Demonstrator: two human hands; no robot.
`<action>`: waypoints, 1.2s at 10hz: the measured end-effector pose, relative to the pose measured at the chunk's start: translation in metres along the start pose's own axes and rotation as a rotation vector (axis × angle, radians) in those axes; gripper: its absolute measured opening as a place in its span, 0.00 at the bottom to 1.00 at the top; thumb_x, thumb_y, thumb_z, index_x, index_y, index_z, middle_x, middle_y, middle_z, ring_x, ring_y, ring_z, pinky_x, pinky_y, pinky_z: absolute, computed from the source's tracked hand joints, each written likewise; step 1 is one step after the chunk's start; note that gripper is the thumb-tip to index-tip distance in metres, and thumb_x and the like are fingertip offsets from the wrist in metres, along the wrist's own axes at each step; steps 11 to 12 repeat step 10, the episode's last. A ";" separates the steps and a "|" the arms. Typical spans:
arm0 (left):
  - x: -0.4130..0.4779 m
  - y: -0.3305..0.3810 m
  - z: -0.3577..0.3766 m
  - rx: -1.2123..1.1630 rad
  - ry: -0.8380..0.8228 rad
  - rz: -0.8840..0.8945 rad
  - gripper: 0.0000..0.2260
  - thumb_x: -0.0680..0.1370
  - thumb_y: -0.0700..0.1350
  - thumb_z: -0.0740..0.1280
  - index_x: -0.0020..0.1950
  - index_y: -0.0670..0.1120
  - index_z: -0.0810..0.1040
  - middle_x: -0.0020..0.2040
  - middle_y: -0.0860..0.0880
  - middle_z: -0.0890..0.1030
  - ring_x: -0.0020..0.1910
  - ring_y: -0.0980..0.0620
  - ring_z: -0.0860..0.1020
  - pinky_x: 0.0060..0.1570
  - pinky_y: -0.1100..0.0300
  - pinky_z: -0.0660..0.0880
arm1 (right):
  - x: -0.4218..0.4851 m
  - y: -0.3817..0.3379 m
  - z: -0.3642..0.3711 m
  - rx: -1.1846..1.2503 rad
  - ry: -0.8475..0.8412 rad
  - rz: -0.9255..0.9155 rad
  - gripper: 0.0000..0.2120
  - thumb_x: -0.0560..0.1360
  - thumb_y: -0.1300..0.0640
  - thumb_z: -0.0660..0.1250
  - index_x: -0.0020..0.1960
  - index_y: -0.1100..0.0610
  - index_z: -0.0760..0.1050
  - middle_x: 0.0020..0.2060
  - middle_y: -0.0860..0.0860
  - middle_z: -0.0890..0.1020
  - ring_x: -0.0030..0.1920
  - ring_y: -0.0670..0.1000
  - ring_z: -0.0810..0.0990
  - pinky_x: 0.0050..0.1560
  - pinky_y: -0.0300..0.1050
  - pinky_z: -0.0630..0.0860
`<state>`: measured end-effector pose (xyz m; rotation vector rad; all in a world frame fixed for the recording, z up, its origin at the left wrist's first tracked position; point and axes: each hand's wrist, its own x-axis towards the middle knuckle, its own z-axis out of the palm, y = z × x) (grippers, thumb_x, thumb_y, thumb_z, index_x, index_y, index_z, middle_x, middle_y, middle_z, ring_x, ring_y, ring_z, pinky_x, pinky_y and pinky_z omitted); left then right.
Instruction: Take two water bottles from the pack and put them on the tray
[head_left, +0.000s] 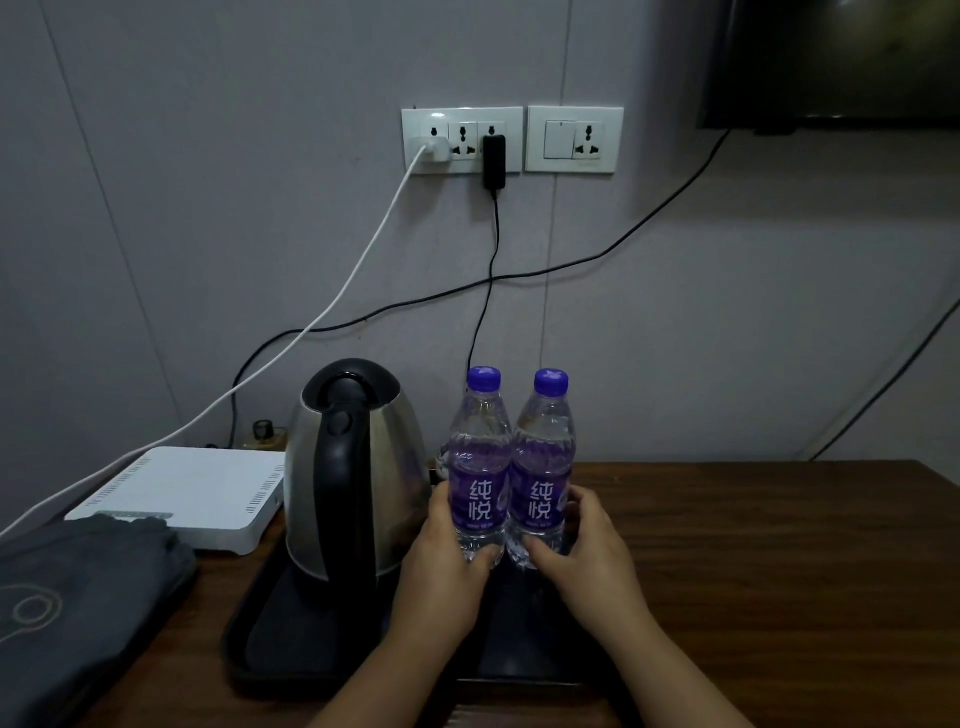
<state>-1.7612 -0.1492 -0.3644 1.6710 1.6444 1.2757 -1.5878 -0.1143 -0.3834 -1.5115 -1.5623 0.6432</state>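
Two clear water bottles with purple caps and purple labels stand upright side by side on the black tray (291, 649). My left hand (447, 566) wraps around the lower part of the left bottle (479, 457). My right hand (587, 556) wraps around the lower part of the right bottle (545, 457). The two bottles touch each other. Their bases are hidden behind my fingers. No bottle pack is in view.
A steel and black kettle (348, 467) stands on the tray just left of the bottles. A white router (182, 493) and a folded grey cloth (78, 613) lie to the left. Cables hang from wall sockets (462, 137). The brown table (779, 571) stretches to the right.
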 end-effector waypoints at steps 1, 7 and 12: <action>0.001 -0.001 0.000 0.005 0.002 0.006 0.34 0.72 0.40 0.76 0.73 0.58 0.65 0.60 0.56 0.83 0.57 0.55 0.82 0.55 0.58 0.77 | 0.000 0.000 0.000 0.000 0.000 0.003 0.35 0.68 0.43 0.78 0.69 0.40 0.66 0.62 0.41 0.77 0.59 0.42 0.76 0.53 0.40 0.73; 0.007 -0.011 0.004 -0.057 -0.010 0.005 0.32 0.72 0.48 0.76 0.71 0.64 0.65 0.59 0.61 0.82 0.56 0.66 0.80 0.48 0.73 0.73 | -0.002 0.001 0.001 -0.012 -0.004 0.007 0.39 0.65 0.40 0.77 0.71 0.37 0.63 0.62 0.37 0.74 0.60 0.38 0.74 0.56 0.37 0.71; -0.009 0.026 -0.032 0.011 -0.198 -0.199 0.45 0.71 0.43 0.77 0.78 0.62 0.54 0.68 0.58 0.79 0.63 0.65 0.78 0.61 0.65 0.75 | -0.021 -0.053 -0.038 -0.011 -0.152 0.101 0.40 0.63 0.41 0.76 0.68 0.25 0.58 0.57 0.29 0.70 0.60 0.34 0.71 0.59 0.31 0.69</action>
